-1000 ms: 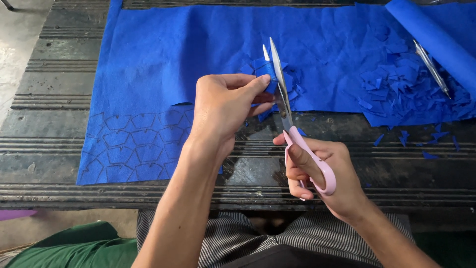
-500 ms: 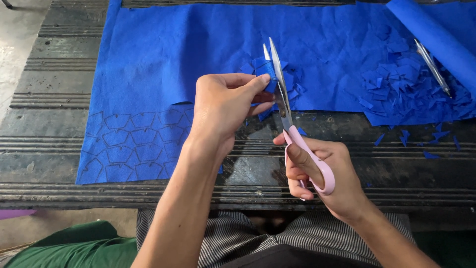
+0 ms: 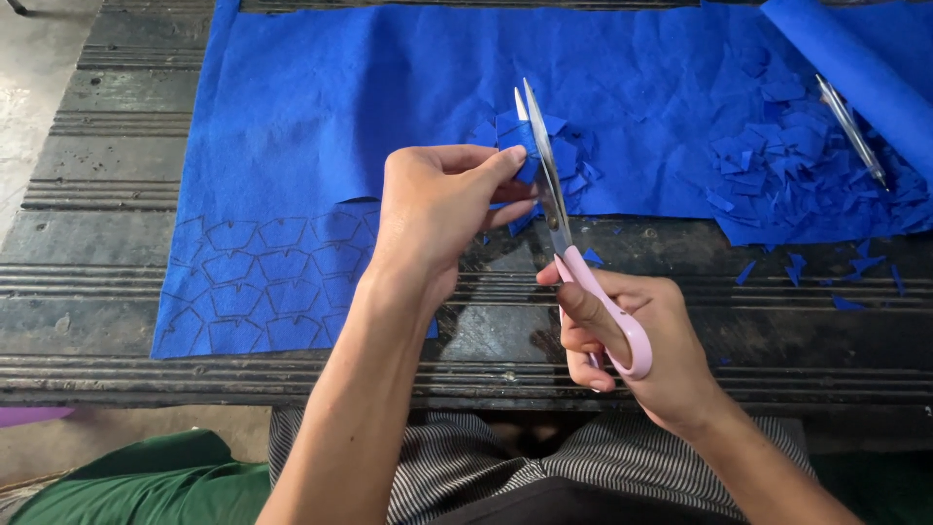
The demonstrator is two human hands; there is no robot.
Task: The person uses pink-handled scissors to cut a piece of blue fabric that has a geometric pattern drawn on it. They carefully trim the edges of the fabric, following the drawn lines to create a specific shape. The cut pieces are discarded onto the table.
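My left hand [image 3: 437, 209] pinches a small piece of blue felt [image 3: 515, 141] between thumb and fingers, held above the table. My right hand [image 3: 632, 345] grips pink-handled scissors [image 3: 564, 233] by the handle, the metal blades pointing away from me and slightly apart around the edge of the felt piece. Under both hands lies a large blue felt sheet [image 3: 369, 107] with pen-drawn outlines of shapes at its near left corner [image 3: 258, 292].
A pile of blue felt cut-outs [image 3: 787, 175] lies on the sheet at the right, with small scraps scattered on the dark grooved table [image 3: 97, 282]. A rolled blue felt tube [image 3: 855, 73] and a pen [image 3: 850, 126] rest at the far right.
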